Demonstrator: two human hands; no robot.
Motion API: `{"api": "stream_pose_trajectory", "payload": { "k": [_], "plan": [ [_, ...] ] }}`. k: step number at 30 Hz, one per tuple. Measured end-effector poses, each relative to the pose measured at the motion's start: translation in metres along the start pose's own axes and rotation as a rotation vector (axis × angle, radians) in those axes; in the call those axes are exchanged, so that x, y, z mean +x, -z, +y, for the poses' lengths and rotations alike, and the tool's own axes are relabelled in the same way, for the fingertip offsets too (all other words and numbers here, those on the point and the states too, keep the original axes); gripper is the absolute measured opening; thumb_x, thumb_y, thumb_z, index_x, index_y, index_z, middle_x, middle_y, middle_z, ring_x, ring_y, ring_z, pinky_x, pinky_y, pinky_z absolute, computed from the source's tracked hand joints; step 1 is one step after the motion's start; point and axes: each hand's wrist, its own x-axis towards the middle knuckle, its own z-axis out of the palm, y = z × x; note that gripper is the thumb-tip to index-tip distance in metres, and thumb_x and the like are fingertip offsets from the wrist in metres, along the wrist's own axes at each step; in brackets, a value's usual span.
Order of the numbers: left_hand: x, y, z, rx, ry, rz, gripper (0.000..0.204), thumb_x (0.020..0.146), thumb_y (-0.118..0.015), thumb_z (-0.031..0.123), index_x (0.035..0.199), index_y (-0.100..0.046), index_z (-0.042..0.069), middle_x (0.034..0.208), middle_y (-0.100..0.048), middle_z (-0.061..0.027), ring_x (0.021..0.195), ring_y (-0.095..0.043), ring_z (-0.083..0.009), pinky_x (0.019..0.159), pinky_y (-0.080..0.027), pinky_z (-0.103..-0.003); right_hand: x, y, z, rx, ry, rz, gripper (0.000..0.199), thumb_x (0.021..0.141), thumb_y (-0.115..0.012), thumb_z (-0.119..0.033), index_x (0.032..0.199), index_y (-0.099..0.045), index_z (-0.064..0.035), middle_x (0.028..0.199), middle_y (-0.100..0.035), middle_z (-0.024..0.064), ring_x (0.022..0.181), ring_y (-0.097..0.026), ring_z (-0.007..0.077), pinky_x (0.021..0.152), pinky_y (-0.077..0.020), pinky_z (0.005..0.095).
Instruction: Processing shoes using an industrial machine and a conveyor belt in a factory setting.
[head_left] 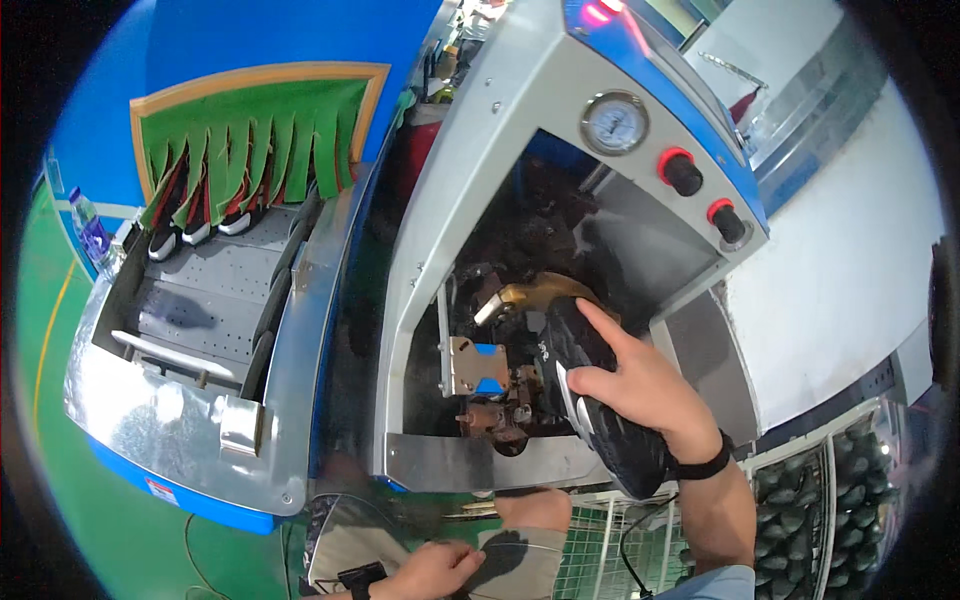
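Your right hand [645,385] is gripping a black shoe [618,440] in front of the machine [415,300], thumb and index finger spreading along it. The picking-up looks done; the shoe is hanging in your grip, not plainly resting on the metal block [478,366] to the grip's left. A curved brass-coloured piece [545,290] is crowding the toe just beyond; you can't tell whether they're touching. Your left hand [430,572] is lying below and left of the grip, fingers loosely curling, its palm hidden. Farther left, shoes [235,224] are poking out beneath a green curtain [265,140].
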Motion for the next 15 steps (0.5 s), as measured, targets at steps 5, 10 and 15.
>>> {"api": "stream_pose_trajectory", "payload": {
  "k": [5, 10, 15],
  "plan": [
    [0.0, 0.009, -0.013, -0.065, -0.03, -0.025, 0.043, 0.099, -0.055, 0.041, 0.103, -0.071, 0.001, 0.086, -0.069, -0.0228, 0.08, -0.068, -0.0401, 0.073, -0.053, -0.047, 0.029, -0.013, -0.001, -0.168, -0.054, 0.082, 0.085, 0.088, -0.058, -0.043, 0.155, -0.026, -0.0028, 0.122, -0.057, 0.0391, 0.116, -0.056, 0.0523, 0.101, -0.0434, 0.0486],
    [0.0, 0.024, -0.012, 0.019, -0.075, 0.095, 0.041, 0.098, -0.055, 0.038, 0.1, -0.07, 0.0, 0.09, -0.069, -0.0237, 0.085, -0.066, -0.0429, 0.075, -0.053, -0.049, 0.015, -0.019, 0.01, -0.194, 0.022, 0.159, 0.082, 0.09, -0.057, -0.041, 0.156, -0.023, -0.0051, 0.12, -0.056, 0.0391, 0.111, -0.057, 0.0541, 0.098, -0.045, 0.0517],
    [-0.006, 0.018, 0.021, 0.07, -0.064, 0.17, 0.043, 0.098, -0.055, 0.038, 0.083, -0.063, -0.002, 0.07, -0.06, -0.0246, 0.07, -0.063, -0.044, 0.064, -0.048, -0.049, 0.002, -0.025, 0.022, -0.248, 0.158, 0.361, 0.083, 0.092, -0.059, -0.044, 0.155, -0.02, -0.0068, 0.113, -0.054, 0.043, 0.097, -0.059, 0.0578, 0.088, -0.0489, 0.0594]
  ]
}}
